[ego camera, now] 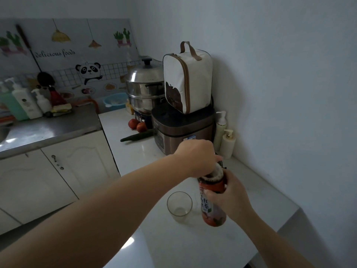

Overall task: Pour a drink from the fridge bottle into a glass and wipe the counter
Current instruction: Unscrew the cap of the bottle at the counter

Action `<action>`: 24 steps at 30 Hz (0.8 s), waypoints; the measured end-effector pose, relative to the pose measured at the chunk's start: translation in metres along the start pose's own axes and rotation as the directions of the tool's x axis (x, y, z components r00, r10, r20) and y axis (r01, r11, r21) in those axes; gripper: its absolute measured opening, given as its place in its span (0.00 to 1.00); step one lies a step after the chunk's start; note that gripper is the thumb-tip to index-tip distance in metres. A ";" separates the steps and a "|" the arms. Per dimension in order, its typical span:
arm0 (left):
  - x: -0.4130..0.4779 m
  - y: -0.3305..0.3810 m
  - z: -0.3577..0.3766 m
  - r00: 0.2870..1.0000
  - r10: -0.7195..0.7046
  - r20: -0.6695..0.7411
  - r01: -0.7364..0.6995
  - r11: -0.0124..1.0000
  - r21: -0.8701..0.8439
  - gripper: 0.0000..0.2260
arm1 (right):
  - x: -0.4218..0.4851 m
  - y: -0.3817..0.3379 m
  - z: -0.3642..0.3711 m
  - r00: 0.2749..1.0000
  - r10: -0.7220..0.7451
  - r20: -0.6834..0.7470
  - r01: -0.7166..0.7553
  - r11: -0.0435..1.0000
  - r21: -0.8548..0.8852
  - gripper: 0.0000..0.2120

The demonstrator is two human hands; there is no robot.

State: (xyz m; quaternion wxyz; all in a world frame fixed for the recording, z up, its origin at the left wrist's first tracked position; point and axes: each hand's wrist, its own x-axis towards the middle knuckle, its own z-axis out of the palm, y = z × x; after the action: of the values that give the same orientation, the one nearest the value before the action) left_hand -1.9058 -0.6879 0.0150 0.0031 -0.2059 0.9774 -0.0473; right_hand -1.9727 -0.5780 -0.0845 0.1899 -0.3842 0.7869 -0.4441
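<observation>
Although the left hand (pixel 197 157) sat directly over the top of the bottle (pixel 213 207), its fingers bent down and hid the cap. Whether they gripped it could not be told. Under that palm a pale, ribbed wad (pixel 214 174) with dark edges showed at the bottle's neck; what it was could not be made out. The right hand (pixel 229 196) wrapped its fingers round the upper body of the bottle, covering part of the red label. The bottle stood upright on the white counter (pixel 255 192), near its front right corner. Just beside it on the left stood the glass (pixel 179 206), apart from the bottle, and nothing could be seen in it. Both forearms ran out of the lower edge of the view.

Behind the hands stood a brown rice cooker (pixel 181 130), its lower front corner hidden by the left hand, with a white zipped bag (pixel 187 80) upright on its lid. Two pump bottles (pixel 225 136) stood between the cooker and the wall. Farther back were a steel steamer pot (pixel 144 88), two tomatoes (pixel 137 125) and a cucumber (pixel 137 136) lying flat.
</observation>
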 end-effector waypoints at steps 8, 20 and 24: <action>-0.008 -0.018 -0.015 0.954 0.232 0.188 -0.238 0.971 0.008 0.13 | 0.004 0.005 -0.006 0.998 -0.057 0.031 0.058 0.998 -0.038 0.29; -0.009 -0.011 -0.016 0.975 0.204 0.086 -0.211 0.974 0.085 0.16 | 0.005 0.008 -0.005 0.996 -0.083 -0.015 0.081 0.993 -0.083 0.31; -0.012 -0.021 -0.013 0.968 0.184 0.169 -0.162 0.977 -0.136 0.22 | 0.006 0.011 -0.006 0.992 -0.125 -0.017 0.122 0.984 -0.133 0.31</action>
State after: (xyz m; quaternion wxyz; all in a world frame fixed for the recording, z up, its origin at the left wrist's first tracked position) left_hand -1.8870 -0.7015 0.0296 0.0835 -0.1231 0.9884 0.0314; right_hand -1.9852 -0.5761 -0.0909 0.1262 -0.4382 0.7914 -0.4072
